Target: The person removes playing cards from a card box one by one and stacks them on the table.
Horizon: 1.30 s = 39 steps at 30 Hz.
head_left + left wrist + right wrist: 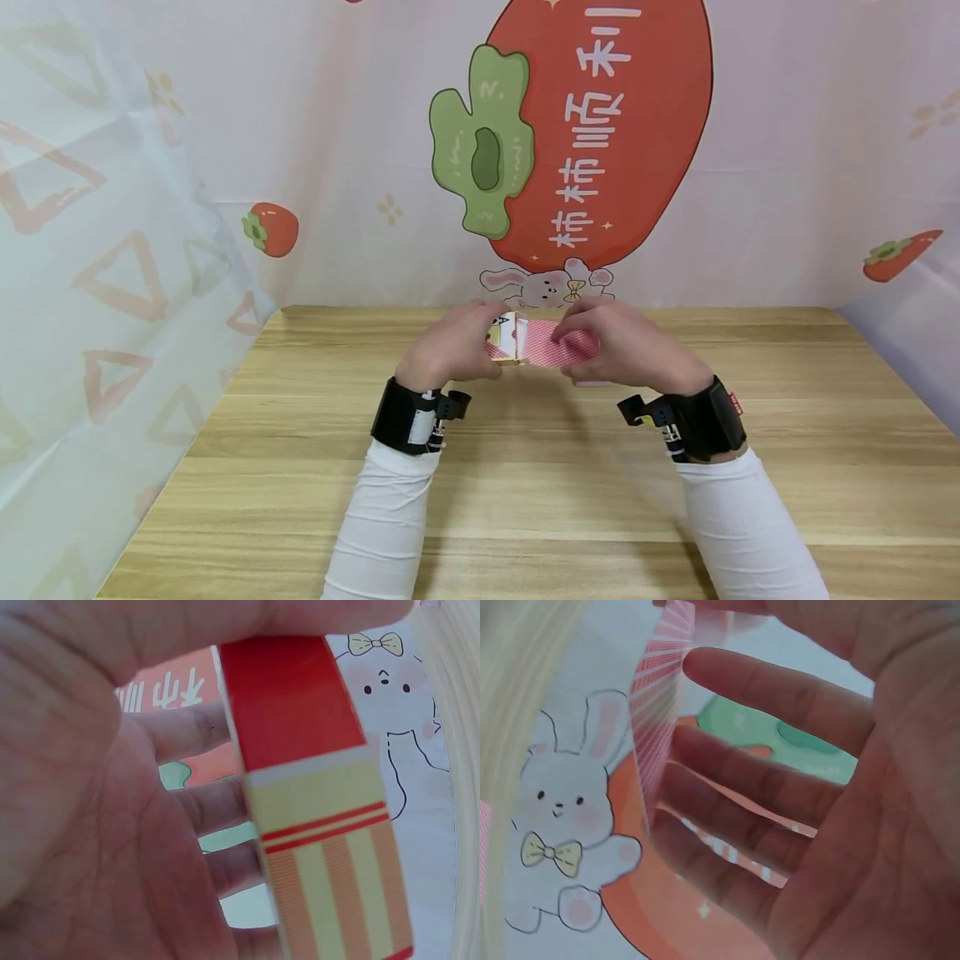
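My left hand (453, 342) grips a small playing card box (507, 337), its thumb along one edge and its fingers behind. In the left wrist view the box (319, 795) shows a side with a red end, yellow bands and striped lower part. A red-patterned playing card (543, 343) is pinched in my right hand (630, 342), its near end at the mouth of the box. Seen almost edge-on in the right wrist view, the card (658, 697) meets several fingertips. Whether it is one card or several, I cannot tell.
Something flat with a pinkish edge (592, 383) lies on the wooden table (525, 483) under my right hand, mostly hidden. Behind the table's far edge hangs a printed cloth (360, 125) with a large red fruit and a rabbit. Another cloth (112, 250) covers the left side.
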{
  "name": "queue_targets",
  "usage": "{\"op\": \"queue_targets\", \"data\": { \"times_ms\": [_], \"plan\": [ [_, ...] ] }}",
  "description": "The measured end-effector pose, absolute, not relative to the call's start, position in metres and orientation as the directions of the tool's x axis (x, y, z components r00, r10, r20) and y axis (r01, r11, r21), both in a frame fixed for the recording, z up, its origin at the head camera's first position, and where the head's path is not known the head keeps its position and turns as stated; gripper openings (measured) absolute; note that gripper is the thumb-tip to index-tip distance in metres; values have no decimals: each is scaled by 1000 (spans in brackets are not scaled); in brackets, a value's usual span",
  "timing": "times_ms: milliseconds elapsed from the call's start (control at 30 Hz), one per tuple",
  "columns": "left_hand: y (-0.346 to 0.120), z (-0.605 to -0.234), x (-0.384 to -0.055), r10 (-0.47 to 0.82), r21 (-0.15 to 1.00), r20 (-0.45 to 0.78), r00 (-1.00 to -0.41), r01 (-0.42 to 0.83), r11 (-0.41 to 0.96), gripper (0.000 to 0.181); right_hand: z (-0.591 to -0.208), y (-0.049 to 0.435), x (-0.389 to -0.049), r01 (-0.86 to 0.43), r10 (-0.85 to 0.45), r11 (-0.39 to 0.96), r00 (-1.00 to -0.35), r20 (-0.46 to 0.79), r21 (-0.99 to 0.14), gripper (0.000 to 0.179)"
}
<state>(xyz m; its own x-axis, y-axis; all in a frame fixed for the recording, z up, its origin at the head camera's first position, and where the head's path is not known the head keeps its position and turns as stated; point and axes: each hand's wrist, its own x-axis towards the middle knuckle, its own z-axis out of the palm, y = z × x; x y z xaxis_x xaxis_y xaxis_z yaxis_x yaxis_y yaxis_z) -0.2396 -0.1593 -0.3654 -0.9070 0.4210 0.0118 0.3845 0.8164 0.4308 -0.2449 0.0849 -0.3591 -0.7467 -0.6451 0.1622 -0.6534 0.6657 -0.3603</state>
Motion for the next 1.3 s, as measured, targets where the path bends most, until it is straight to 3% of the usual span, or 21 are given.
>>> {"op": "queue_targets", "data": {
  "times_ms": [533, 867, 1067, 1300],
  "plan": [
    [-164, -363, -238, 352, 393, 11, -936, 328, 859, 68, -350, 105, -248, -469, -458, 793, -880, 127, -389, 30],
    [-163, -363, -237, 348, 385, 14, -937, 326, 863, 70, -373, 99, -257, -237, -237, 856, -970, 58, -460, 45],
    [-163, -363, -238, 348, 386, 15, -937, 327, 862, 70, -388, 92, -265, -112, -119, 896, -993, 11, -431, 48],
    [-163, -364, -238, 352, 382, 20, -936, 333, 862, 69, -402, 86, -270, -48, -74, 911, -996, -48, -410, 49]
  ]
}}
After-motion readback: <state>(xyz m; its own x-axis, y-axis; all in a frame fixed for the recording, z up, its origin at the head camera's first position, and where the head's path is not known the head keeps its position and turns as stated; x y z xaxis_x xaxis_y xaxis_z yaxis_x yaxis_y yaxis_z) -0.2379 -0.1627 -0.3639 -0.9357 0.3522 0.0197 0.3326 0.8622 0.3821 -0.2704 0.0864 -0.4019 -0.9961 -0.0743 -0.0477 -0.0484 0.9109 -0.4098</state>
